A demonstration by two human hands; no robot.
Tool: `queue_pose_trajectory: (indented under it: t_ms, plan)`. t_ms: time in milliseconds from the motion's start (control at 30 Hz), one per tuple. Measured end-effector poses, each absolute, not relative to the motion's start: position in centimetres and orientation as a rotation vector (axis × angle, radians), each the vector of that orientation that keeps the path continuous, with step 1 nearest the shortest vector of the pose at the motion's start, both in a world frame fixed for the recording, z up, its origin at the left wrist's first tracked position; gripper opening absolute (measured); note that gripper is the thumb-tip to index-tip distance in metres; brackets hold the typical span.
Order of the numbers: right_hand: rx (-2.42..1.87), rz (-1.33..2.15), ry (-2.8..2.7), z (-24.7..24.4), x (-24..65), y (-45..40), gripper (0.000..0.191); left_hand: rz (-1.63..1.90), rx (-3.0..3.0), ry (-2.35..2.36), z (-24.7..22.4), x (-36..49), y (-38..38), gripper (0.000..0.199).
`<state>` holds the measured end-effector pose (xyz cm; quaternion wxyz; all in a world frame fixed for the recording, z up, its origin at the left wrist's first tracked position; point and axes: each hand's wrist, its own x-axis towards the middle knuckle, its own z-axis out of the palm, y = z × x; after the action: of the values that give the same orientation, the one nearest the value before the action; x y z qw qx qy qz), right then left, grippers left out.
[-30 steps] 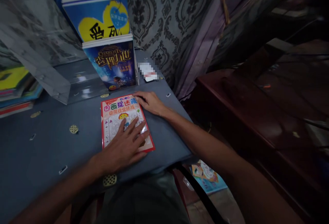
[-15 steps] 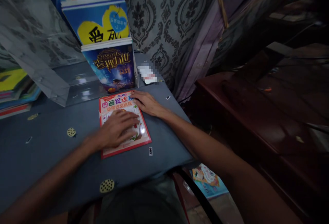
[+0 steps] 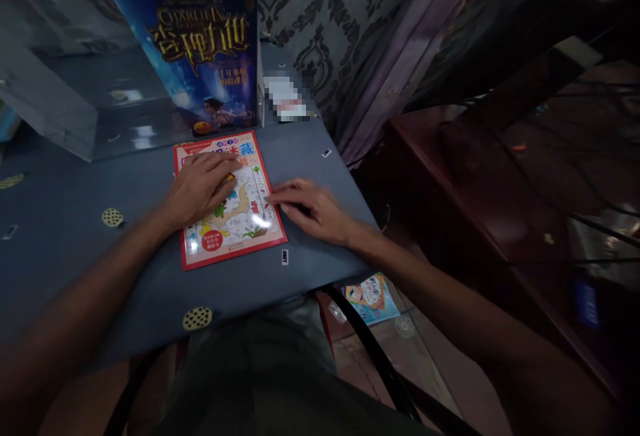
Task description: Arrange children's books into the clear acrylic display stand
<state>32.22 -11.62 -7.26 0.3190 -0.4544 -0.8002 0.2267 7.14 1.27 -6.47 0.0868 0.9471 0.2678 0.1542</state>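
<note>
Two bare hands on one red-bordered book [image 3: 245,206], which lies flat, cover up, on the grey surface [image 3: 240,287], toward its right end and close to the near edge.

Left grip [image 3: 200,186]: palm down over the far-left part of the cover, covering some of the title; fingers loosely bent, nothing pinched. Right grip [image 3: 317,209]: fingertips at the right edge, about halfway along, fingers reaching left with a dark gap between them. Can't tell if it's pinching the edge or just resting against it.

Changed over the last second: right grip slid from the far-right corner nearer along that edge; left grip went from mid-cover to the far-left. Book also turned/shifted a little, so the OBEY label [image 3: 285,257] now shows just off its near-right corner. Camera dipped too.

Meaning, as judged: book is steadied from two sides and adjusted in place, not lifted. Near half of the cover is now mostly uncovered.

Around it: blue book [image 3: 210,56] upright just beyond, clear stand [image 3: 65,103] far left, pixelated item [image 3: 287,96] far right.
</note>
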Motion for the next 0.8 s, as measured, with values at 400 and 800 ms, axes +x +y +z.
queue_pose_trajectory:
  t_ms: [400,800]
  plan:
    - [-1.034,0.370,-2.191,-6.4,29.8,-16.3,0.026,0.459,2.834,0.828,-6.7,7.2,1.1,0.039]
    - [-0.818,0.451,-2.703,-6.5,21.5,-15.3,0.052,0.489,2.840,0.790,-7.1,7.0,1.2,0.039]
